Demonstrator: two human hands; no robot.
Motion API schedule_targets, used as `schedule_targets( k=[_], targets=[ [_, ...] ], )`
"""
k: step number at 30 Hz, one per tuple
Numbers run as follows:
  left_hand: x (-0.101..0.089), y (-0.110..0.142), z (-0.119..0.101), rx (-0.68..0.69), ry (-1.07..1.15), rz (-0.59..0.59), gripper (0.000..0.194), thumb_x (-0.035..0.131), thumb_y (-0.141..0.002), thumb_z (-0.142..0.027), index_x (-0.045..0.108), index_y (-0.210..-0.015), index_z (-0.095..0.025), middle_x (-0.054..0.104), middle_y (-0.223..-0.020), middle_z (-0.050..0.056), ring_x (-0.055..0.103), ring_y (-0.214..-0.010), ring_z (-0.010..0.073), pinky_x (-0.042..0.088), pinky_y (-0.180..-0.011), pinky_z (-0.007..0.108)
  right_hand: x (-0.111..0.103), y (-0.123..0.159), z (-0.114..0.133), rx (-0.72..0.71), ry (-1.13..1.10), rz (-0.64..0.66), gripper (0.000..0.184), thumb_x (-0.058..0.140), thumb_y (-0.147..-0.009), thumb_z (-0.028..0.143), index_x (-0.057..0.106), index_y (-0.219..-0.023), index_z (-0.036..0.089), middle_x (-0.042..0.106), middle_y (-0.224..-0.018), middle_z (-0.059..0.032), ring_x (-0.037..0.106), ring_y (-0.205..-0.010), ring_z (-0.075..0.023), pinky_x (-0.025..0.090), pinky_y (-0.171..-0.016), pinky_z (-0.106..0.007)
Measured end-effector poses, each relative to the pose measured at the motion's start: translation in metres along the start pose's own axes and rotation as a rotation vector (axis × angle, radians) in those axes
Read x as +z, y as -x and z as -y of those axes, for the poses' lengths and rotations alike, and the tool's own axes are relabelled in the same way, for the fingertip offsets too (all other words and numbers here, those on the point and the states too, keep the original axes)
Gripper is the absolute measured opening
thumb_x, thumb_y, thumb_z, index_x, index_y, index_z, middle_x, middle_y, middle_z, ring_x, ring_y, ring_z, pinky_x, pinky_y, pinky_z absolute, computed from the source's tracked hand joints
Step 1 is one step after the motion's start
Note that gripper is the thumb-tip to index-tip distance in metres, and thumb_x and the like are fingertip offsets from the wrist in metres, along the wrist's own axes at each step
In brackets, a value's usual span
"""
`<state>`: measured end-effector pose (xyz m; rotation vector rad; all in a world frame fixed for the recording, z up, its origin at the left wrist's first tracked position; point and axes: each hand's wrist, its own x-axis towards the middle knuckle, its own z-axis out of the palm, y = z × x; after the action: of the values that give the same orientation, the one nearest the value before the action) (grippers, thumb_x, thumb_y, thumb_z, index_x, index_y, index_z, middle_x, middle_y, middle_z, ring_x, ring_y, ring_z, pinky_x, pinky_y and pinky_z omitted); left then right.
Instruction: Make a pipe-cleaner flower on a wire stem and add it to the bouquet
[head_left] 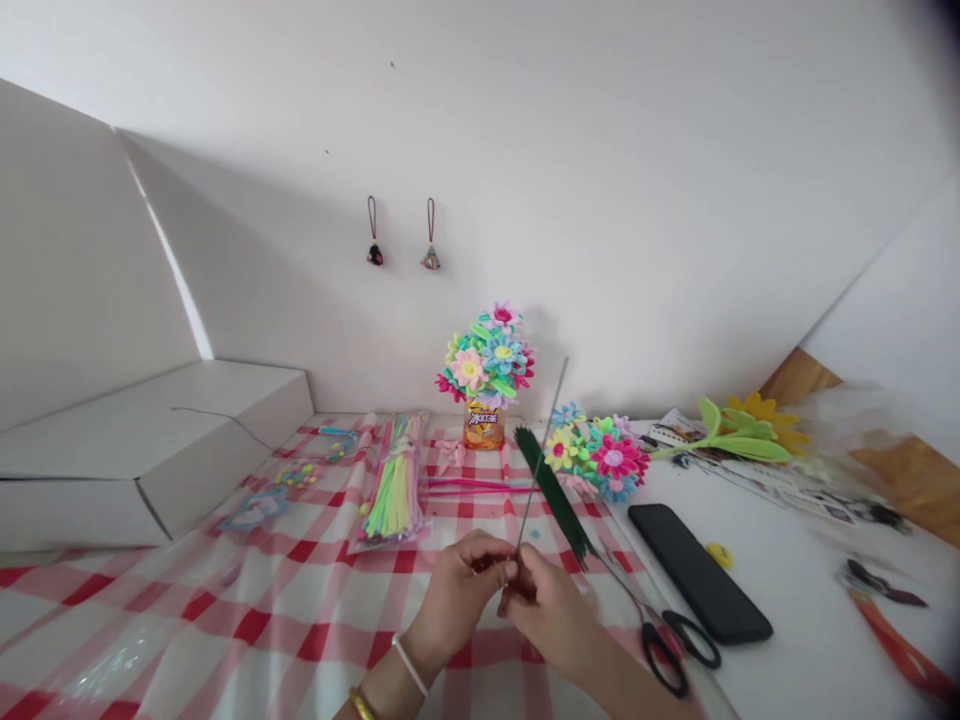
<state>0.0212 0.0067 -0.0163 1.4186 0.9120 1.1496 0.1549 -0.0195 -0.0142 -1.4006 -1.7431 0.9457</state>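
Observation:
My left hand (474, 583), with a white band and a gold bangle at its wrist, pinches the lower end of a thin green floral wire (541, 458). Against it, my right hand (546, 598) is also closed at that same end. The wire rises from between the fingertips and leans slightly right. Anything small at its lower end is hidden by the fingers. Just beyond the hands lies a bundle of dark green floral wires (555, 495). Scissors (651, 625) with black handles rest open-handled to the right of my right hand.
A bag of pipe cleaners (397, 490) lies left of centre on the checked cloth (300, 600). Behind stands a can (484, 428) of fuzzy flowers; more flowers (604, 455) lie right. A black phone (697, 570) and yellow tape roll (718, 555) are at right, a white box (150, 440) at left.

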Motion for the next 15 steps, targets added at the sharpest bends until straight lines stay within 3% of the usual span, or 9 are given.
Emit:
schedule_targets(
  k=[4,15],
  targets=[
    [-0.004,0.0003,0.001,-0.041,0.01,-0.012,0.014,0.067,-0.064,-0.026,0.06,-0.068,-0.015,0.06,-0.064,0.001,0.055,-0.063,0.0133,0.044,-0.061,0.025,-0.0009,0.0039,0.0017,-0.074,0.174,0.007,0.003,0.044,-0.072,0.016,0.044,-0.072,0.02,0.054,-0.061,0.0034,0.05,-0.058,-0.0099,0.033,-0.052,-0.019],
    [-0.0057,0.0021,-0.0035,0.068,0.06,0.065,0.009,0.066,-0.067,-0.021,0.061,-0.064,-0.014,0.056,-0.064,0.0,0.052,-0.063,0.0108,0.041,-0.06,0.022,-0.0041,0.005,0.0028,-0.084,0.374,0.015,0.013,0.043,-0.075,0.019,0.053,-0.084,0.021,0.06,-0.066,0.0005,0.054,-0.059,-0.0121,0.032,-0.052,-0.02]
  ],
)
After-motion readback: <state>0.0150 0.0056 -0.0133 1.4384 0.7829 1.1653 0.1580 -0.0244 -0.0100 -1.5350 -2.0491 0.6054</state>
